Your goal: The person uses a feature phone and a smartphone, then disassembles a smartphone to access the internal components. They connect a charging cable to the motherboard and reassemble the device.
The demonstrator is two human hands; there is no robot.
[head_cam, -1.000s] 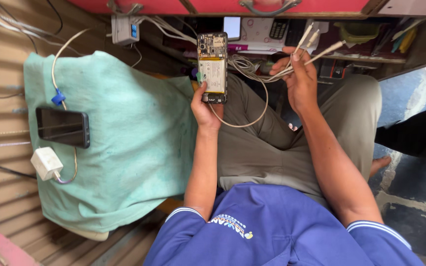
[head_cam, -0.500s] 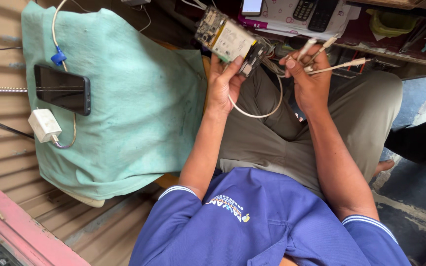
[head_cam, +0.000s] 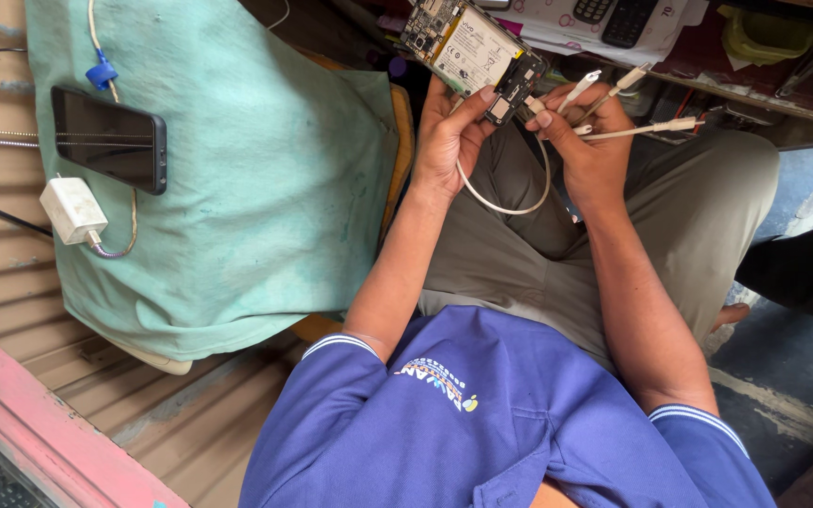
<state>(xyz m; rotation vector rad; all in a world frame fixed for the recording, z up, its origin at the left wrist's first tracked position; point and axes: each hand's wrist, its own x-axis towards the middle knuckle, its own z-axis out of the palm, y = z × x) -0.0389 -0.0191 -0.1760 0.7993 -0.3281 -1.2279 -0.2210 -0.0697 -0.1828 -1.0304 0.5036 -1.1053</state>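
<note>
Cluttered shelves sit ahead. Over the lap, the left hand (head_cam: 449,141) grips an opened phone (head_cam: 472,52); the right hand (head_cam: 590,141) pinches a white multi-plug cable (head_cam: 628,108). Best steady the phone, square one plug to its port.

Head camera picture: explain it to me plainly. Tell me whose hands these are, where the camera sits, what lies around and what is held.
The camera sits on the person's head and looks down at their lap, so both hands are their own. The left hand holds an opened phone with its back off, showing battery and circuit board. The right hand holds a bunch of white charging cables, one plug at the phone's lower end. Beside them, a green cloth carries a black smartphone and a white charger plug.
</note>
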